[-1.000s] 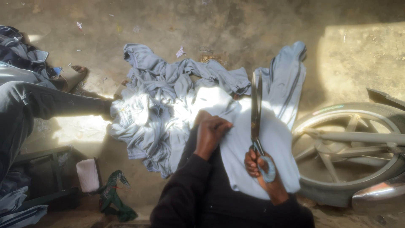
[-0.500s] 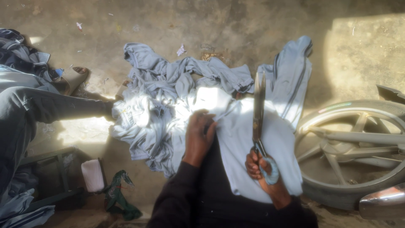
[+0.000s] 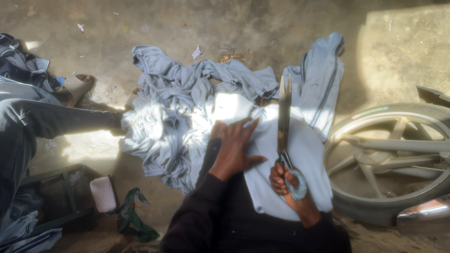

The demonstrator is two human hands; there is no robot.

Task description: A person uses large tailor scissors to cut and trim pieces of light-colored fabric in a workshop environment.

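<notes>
Scissors [image 3: 284, 119] stand nearly upright over the pale cloth [image 3: 300, 154], blades together and pointing far, their handles gripped in the right hand [image 3: 288, 182], whose fingers are curled tight through the blue-wrapped loop. The left hand [image 3: 234, 147] lies flat and open on the cloth just left of the blades, fingers spread and pointing far, holding nothing, only pressing the fabric down. Both dark sleeves come in from the near edge.

The cloth lies on the floor [image 3: 187, 23] over the person's lap and runs far and left into a crumpled heap of grey-blue garments [image 3: 187, 89], part of it bright with sun. Another pale piece with dark stripes [image 3: 323, 79] stretches away far right of the scissors. A wheel [image 3: 389, 154] lies at the right, close to the cloth. At the left a second person's trousered leg [image 3: 51, 119] reaches toward the heap, with a sandal [image 3: 77, 89] beyond it. Near left, a white block [image 3: 103, 194] and a green scrap [image 3: 133, 215] sit on the floor.
</notes>
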